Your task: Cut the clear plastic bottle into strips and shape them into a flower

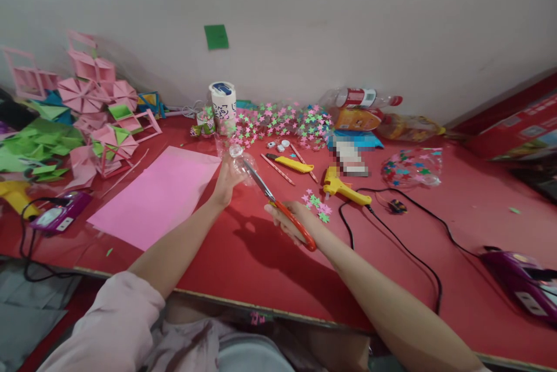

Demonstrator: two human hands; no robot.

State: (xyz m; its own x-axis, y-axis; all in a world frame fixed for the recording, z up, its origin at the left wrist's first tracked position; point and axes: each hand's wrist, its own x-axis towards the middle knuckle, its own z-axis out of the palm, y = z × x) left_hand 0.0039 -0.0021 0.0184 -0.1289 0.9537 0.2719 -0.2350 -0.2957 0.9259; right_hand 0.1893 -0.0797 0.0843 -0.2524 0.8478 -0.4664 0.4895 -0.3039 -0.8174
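My left hand (227, 181) is closed around a clear plastic piece (246, 172) that looks like part of a cut bottle. My right hand (289, 220) grips a pair of scissors (257, 177) with red-orange handles. The blades point up and left, their tips at the clear plastic; I cannot tell whether they touch it. Just right of my right hand lie small pink and green paper stars (317, 205). Beyond them is a yellow glue gun (343, 187), and a yellow utility knife (292, 163) lies behind the scissors.
Pink paper (161, 195) lies left of my left arm. Folded paper models (93, 93) pile up at the far left. A patterned tumbler (223, 106), bags of stars (278, 119) and plastic bottles (361, 97) line the partition. Black cords run to a purple power strip (517, 282).
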